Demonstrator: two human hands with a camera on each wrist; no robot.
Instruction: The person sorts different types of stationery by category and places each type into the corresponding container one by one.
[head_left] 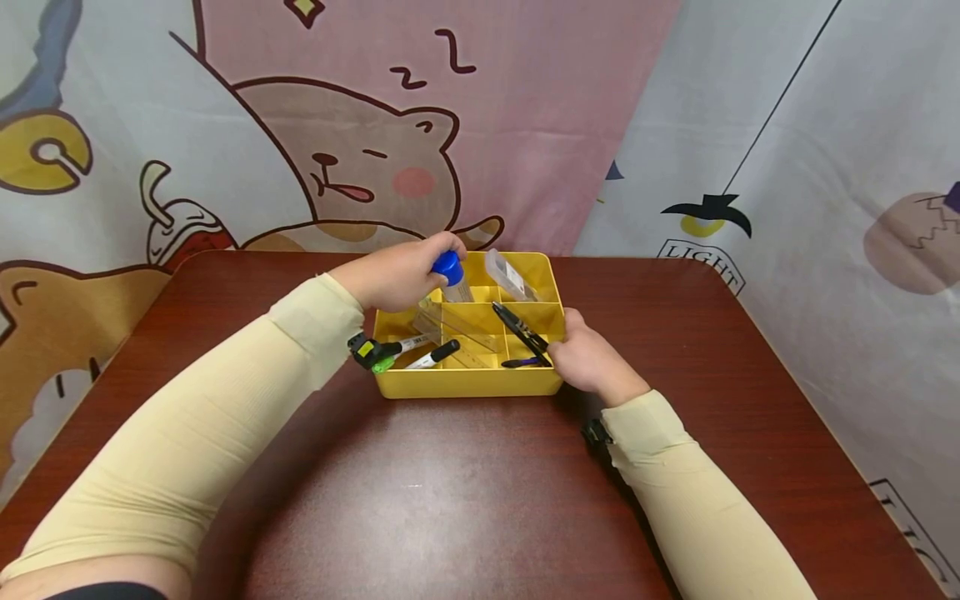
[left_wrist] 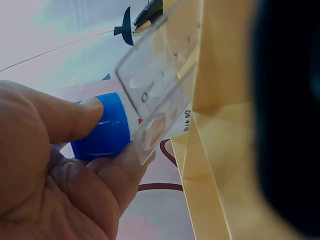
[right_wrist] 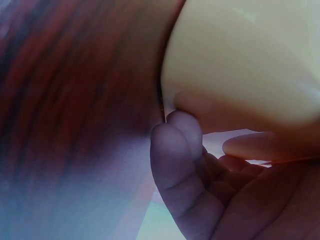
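My left hand [head_left: 397, 275] pinches the blue cap of a glue stick [head_left: 457, 287] between thumb and fingers, over the back left of a yellow divided box [head_left: 468, 384]. In the left wrist view, the blue cap [left_wrist: 107, 130] sits beside clear plastic pieces [left_wrist: 150, 85]. The right hand [head_left: 588, 354] grips the box's right side; in the right wrist view its fingers [right_wrist: 172, 155] curl at the box's edge. Inside the box are a clear plastic case [head_left: 510, 275], clear rulers [head_left: 468, 333], black-capped white markers [head_left: 431, 357], black pens [head_left: 521, 327] and a purple pen [head_left: 521, 362].
The box stands near the far edge of a dark red-brown table [head_left: 450, 500]. A cloth printed with cartoon animals [head_left: 360, 158] hangs right behind the table, and a pale printed cloth [head_left: 840, 275] hangs along the right side.
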